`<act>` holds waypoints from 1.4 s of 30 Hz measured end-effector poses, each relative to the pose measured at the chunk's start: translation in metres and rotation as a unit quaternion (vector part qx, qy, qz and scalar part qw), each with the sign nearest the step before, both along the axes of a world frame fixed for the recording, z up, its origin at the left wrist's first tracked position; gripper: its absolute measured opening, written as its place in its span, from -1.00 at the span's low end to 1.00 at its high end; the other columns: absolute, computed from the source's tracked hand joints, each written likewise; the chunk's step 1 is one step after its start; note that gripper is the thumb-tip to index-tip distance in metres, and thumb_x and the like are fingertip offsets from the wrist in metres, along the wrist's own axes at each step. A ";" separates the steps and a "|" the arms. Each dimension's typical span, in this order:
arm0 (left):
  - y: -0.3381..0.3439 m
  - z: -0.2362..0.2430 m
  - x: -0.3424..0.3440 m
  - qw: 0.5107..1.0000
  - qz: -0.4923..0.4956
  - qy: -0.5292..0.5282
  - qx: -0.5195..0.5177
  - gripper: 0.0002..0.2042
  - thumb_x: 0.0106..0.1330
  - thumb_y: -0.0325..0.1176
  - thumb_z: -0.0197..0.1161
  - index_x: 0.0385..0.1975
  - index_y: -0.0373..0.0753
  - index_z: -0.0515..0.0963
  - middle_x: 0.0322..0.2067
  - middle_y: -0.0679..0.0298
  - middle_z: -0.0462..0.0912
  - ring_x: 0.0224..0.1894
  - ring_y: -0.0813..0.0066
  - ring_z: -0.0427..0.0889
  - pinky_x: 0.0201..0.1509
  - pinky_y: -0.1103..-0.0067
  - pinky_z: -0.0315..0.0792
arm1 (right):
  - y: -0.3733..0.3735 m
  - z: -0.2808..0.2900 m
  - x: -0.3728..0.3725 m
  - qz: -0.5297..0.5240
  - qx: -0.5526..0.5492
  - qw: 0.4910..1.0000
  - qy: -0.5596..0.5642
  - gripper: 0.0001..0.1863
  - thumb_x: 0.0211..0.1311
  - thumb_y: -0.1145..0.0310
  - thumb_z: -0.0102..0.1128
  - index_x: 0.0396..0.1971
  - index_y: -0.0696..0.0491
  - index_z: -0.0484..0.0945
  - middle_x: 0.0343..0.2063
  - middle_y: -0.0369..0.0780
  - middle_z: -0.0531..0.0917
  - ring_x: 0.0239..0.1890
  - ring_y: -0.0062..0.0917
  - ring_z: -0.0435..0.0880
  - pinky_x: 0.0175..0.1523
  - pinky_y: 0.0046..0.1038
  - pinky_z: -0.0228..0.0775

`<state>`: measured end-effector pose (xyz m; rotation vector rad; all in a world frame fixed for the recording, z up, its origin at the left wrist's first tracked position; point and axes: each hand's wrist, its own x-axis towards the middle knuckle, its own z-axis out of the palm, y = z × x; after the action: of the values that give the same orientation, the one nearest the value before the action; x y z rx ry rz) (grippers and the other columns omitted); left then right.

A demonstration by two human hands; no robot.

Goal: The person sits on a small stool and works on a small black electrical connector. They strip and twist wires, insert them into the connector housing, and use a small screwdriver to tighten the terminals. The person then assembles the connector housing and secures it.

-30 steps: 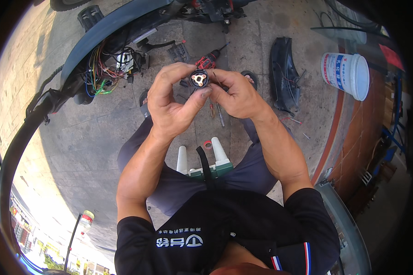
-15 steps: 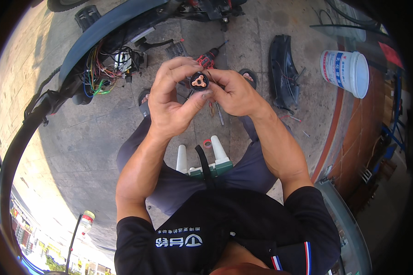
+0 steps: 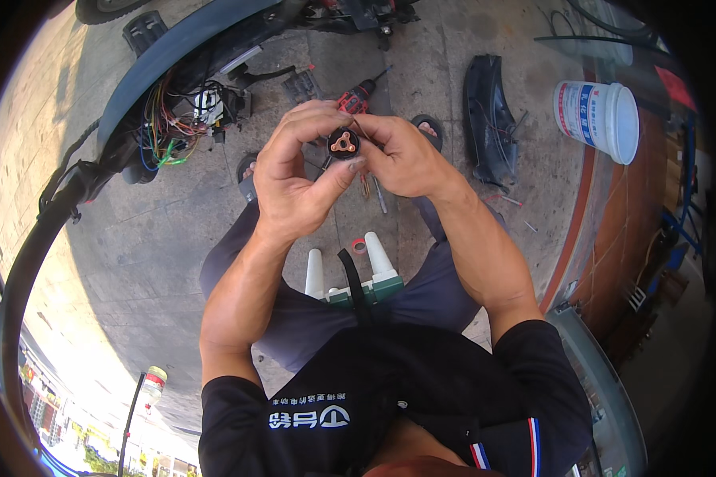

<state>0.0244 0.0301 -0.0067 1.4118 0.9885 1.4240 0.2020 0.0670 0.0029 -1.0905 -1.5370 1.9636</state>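
Observation:
Between my two hands sits a small round black part with a copper-coloured, three-lobed metal piece in its face [image 3: 344,145]. My left hand [image 3: 301,167] curves around its left side, thumb below and fingers above. From the other side my right hand [image 3: 402,157] pinches at its right edge, where a thin dark wire or strip shows by the fingers. What lies under the part is hidden by the hands. Just beyond them a red and black power drill [image 3: 356,97] rests on the paving. A thin screwdriver-like tool [image 3: 380,195] lies below my right hand.
A vehicle's dark curved body panel [image 3: 175,60] arches at the upper left, with loose coloured wires [image 3: 167,119] beneath. To the right are a black plastic panel [image 3: 488,119] and a white bucket [image 3: 622,127]. Between my legs are a green-and-white stool [image 3: 386,288] and a red tape roll [image 3: 359,246].
The view has shifted slightly. Both hands keep the round part in nearly the same place, and its copper-coloured face looks slightly turned.

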 end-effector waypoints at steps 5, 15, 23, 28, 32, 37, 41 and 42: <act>-0.002 -0.001 0.002 0.999 0.000 -0.031 -0.017 -0.60 0.06 -0.54 0.45 -0.07 -0.32 0.53 -0.06 0.13 0.61 0.09 0.25 0.55 0.21 0.37 0.40 | -0.002 -0.004 -0.003 -0.039 -0.006 0.999 0.004 -0.74 0.39 0.47 0.02 -0.01 0.21 0.56 -0.42 -0.32 0.60 -0.35 -0.75 0.51 -0.24 -0.58 0.41; -0.007 -0.006 -0.001 0.996 0.046 0.012 -0.069 -0.56 0.16 -0.59 0.40 0.04 -0.29 0.41 -0.04 0.17 0.53 0.03 0.45 0.52 0.15 0.52 0.39 | 0.002 0.014 0.002 -0.149 0.190 0.968 -0.071 -0.82 0.27 0.53 0.05 -0.15 0.19 0.51 -0.38 -0.18 0.66 -0.34 -0.49 0.66 -0.17 -0.43 0.50; -0.016 -0.011 -0.017 0.982 0.042 0.175 -0.065 -0.59 0.23 -0.55 0.36 0.05 -0.29 0.38 0.00 0.21 0.46 -0.07 0.51 0.46 0.08 0.57 0.37 | -0.003 0.025 0.001 -0.050 0.320 0.942 -0.094 -0.78 0.09 0.57 0.23 -0.22 0.11 0.65 -0.40 -0.19 0.65 -0.43 -0.38 0.65 -0.33 -0.44 0.48; -0.017 -0.004 -0.020 0.947 0.017 0.319 -0.035 -0.61 0.27 -0.52 0.23 0.09 -0.34 0.38 0.00 0.16 0.45 -0.07 0.45 0.45 0.07 0.53 0.37 | -0.010 0.020 -0.003 -0.044 0.344 0.932 -0.103 -0.76 0.07 0.55 0.27 -0.20 0.09 0.66 -0.42 -0.19 0.66 -0.46 -0.30 0.65 -0.37 -0.39 0.49; -0.017 -0.002 -0.016 0.947 0.018 0.318 -0.045 -0.55 0.13 -0.62 0.24 0.08 -0.36 0.40 -0.05 0.01 0.49 -0.01 0.11 0.50 0.09 0.39 0.40 | -0.013 0.018 -0.009 -0.081 0.360 0.923 -0.109 -0.73 0.08 0.53 0.27 -0.17 0.07 0.68 -0.46 -0.19 0.66 -0.47 -0.27 0.66 -0.37 -0.34 0.50; -0.019 -0.004 -0.013 0.965 0.037 0.253 -0.057 -0.58 0.15 -0.61 0.20 0.07 -0.37 0.41 -0.03 0.02 0.50 0.02 0.17 0.52 0.12 0.42 0.39 | -0.016 0.018 -0.012 -0.089 0.376 0.916 -0.107 -0.70 0.08 0.52 0.27 -0.14 0.05 0.69 -0.51 -0.20 0.64 -0.49 -0.29 0.65 -0.39 -0.34 0.50; -0.020 -0.007 -0.013 0.974 0.050 0.211 -0.062 -0.60 0.17 -0.60 0.19 0.06 -0.37 0.42 -0.03 0.04 0.51 0.01 0.22 0.52 0.12 0.44 0.39 | -0.016 0.017 -0.015 -0.103 0.396 0.909 -0.086 -0.69 0.07 0.54 0.27 -0.13 0.04 0.69 -0.54 -0.20 0.63 -0.51 -0.33 0.64 -0.42 -0.35 0.48; -0.020 -0.007 -0.014 0.975 0.053 0.206 -0.061 -0.60 0.18 -0.59 0.19 0.06 -0.37 0.42 -0.03 0.05 0.51 0.01 0.23 0.52 0.12 0.44 0.39 | -0.016 0.016 -0.015 -0.105 0.401 0.907 -0.081 -0.69 0.07 0.55 0.27 -0.13 0.04 0.69 -0.54 -0.20 0.63 -0.52 -0.34 0.64 -0.43 -0.35 0.48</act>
<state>0.0109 0.0099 -0.0137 1.6179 1.4067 1.1404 0.1867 0.0512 0.0194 -0.9902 -1.9421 0.9338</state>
